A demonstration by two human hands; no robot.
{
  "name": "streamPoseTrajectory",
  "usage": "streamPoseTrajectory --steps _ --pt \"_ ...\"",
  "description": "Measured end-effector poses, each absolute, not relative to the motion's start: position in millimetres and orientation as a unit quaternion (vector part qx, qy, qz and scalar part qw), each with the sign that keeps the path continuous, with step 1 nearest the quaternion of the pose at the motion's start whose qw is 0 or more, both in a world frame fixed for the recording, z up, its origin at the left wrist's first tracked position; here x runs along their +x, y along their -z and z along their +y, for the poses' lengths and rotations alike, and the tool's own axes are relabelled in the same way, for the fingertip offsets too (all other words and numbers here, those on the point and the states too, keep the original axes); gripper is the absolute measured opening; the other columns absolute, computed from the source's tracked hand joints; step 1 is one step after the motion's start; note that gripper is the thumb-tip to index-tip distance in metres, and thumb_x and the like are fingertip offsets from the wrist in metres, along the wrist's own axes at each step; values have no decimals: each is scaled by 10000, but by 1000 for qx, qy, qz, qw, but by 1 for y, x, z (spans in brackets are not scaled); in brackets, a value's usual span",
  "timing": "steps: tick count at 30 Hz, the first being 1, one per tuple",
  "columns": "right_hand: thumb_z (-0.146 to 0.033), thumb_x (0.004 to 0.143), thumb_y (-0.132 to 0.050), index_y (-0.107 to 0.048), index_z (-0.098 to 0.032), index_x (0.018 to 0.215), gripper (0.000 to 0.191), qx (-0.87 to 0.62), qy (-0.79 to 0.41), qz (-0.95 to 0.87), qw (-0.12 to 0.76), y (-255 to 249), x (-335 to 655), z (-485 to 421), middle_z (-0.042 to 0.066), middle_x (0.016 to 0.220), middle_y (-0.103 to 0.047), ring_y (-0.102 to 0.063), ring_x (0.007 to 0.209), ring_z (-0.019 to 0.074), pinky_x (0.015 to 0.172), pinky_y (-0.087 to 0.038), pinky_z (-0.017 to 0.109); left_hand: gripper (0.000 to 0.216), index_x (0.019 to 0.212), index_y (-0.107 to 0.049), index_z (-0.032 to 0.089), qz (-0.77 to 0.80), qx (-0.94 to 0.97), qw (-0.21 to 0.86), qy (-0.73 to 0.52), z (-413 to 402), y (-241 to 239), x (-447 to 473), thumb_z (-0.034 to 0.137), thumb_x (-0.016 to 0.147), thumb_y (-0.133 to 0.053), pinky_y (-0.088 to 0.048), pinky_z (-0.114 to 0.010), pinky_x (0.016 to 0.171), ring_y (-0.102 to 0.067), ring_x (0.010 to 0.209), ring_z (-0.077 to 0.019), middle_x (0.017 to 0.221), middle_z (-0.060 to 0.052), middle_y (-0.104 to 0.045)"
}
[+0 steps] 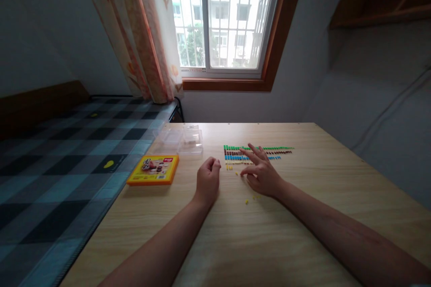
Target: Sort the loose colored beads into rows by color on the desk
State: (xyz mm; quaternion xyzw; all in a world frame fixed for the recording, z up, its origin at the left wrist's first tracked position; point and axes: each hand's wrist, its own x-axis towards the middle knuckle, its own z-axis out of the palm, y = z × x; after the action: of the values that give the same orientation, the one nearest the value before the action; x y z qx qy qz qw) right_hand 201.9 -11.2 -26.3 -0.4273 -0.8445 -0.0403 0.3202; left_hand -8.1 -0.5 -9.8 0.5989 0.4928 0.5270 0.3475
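Observation:
Rows of tiny coloured beads [257, 153] lie in lines of green, brown, blue and yellow on the wooden table [235, 233]. My right hand [261, 172] rests beside the rows, thumb and forefinger pinched together at the short yellow row, other fingers stretched out over the beads. Whether a bead sits in the pinch is too small to tell. My left hand [208, 181] lies on the table to the left of the rows, curled into a loose fist. A few loose yellow beads [251, 198] lie in front of my right hand.
A yellow box [153, 169] lies flat at the table's left side, with a clear plastic case [182, 139] behind it. A bed with a checked cover [60, 166] adjoins the table's left edge. A window and curtain stand behind.

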Motion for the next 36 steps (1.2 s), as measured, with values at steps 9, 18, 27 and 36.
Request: streamPoseTrajectory --steps 9,18,27,36 --pt "-62 697 -560 -769 -278 833 330 -453 30 -832 320 29 204 -7 15 1504 -405 -192 1448 316 1114 -158 632 251 617 -427 196 490 603 347 -525 0 12 -10 327 830 -450 -307 -238 561 -388 592 -124 574 46 -379" --pt "-48 683 -554 -771 -308 922 414 -419 23 -852 313 28 200 -10 6 1524 -373 -196 1449 313 1120 -154 623 262 610 -419 198 491 599 351 -526 -1 9 -9 347 823 -448 -315 -241 559 -390 590 -126 574 43 -382" --pt "-77 755 -567 -749 -265 998 357 -434 38 -855 282 27 190 -15 38 1543 -338 -160 1456 335 1127 -142 638 277 615 -417 200 481 599 360 -529 -1 11 -8 369 834 -440 -331 -238 567 -416 607 -129 590 38 -416" --pt "-81 781 -539 -695 -252 1152 438 -445 27 -851 276 31 189 -11 75 1548 -322 -156 1456 348 1113 -175 659 287 612 -418 200 484 604 354 -526 -2 9 -8 377 838 -435 -327 -241 573 -415 600 -129 583 40 -415"
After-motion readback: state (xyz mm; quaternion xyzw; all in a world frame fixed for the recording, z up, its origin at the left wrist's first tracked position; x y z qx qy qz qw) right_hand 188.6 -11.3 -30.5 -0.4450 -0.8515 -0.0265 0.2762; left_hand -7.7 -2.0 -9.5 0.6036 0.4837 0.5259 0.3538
